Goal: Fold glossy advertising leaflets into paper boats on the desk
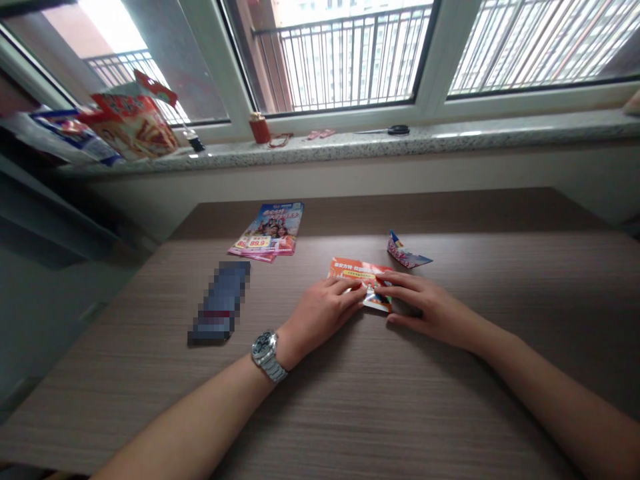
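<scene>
The wood-grained brown table spreads beneath both forearms. A silver metal wristwatch with a dark dial circles the left wrist. The left hand lies palm down, its fingertips on a glossy orange and white printed sheet; whether its thumb pinches the paper, I cannot tell. The right hand is loose and unclenched, fingers spread over the sheet's right side, the thumb by the near right corner. The sheet lies on the table between and under the two hands.

To the left, well apart from the hands, is a dark, long rectangular object, its surface pixelated. Just beyond the right hand stands a folded blue and pink patterned paper piece. Farther left, several blue and pink printed leaflets overlap.

Behind the table, a grey speckled stone windowsill carries colourful plastic packets, a red cylindrical container and black-handled scissors. Beyond the white-framed window runs a dark metal railing.
</scene>
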### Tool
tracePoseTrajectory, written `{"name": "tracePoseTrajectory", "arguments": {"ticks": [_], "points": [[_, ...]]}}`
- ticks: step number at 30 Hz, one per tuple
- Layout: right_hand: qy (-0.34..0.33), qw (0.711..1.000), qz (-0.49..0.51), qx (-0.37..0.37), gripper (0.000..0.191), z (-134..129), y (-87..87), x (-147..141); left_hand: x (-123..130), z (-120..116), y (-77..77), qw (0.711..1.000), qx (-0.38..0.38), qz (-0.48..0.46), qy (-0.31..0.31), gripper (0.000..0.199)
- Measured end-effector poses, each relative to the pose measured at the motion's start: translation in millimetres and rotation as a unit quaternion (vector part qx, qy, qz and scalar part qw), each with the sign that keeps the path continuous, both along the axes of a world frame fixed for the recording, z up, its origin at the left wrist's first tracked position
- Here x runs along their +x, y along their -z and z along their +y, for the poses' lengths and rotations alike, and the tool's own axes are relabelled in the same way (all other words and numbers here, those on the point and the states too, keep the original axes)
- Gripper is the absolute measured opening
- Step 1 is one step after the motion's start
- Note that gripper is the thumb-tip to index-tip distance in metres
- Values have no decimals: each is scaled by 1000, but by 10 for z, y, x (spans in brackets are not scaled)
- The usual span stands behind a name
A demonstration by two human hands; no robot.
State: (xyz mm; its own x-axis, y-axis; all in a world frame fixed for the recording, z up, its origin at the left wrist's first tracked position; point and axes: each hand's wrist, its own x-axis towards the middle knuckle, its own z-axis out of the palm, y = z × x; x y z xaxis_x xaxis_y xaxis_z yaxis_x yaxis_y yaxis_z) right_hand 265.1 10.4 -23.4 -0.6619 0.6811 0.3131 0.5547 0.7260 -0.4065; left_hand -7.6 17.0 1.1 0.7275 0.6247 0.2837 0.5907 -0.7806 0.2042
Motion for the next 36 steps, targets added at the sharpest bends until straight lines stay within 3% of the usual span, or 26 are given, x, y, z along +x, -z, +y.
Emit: {"name": "tracePoseTrajectory", "arguments": {"ticks": [8, 15, 22, 30, 36], "points": [[-15, 1000, 1, 7, 31, 33, -21, -11, 30, -3, 22, 1000, 21, 13, -1, 28], [-20, 1000, 15, -14, 36, 31, -37, 4, 35, -4, 23, 1000, 7, 1, -6, 27], [-5, 996, 52, -75, 25, 46, -46, 57, -9, -29, -12, 998, -42, -37, 43, 29], [-8, 990, 67, -123, 26, 71, -103, 134, -80, -59, -42, 994, -59, -21, 85, 32], [20, 990, 77, -116, 24, 82, -119, 163, -59, -80, -54, 990, -73, -10, 116, 38]]}}
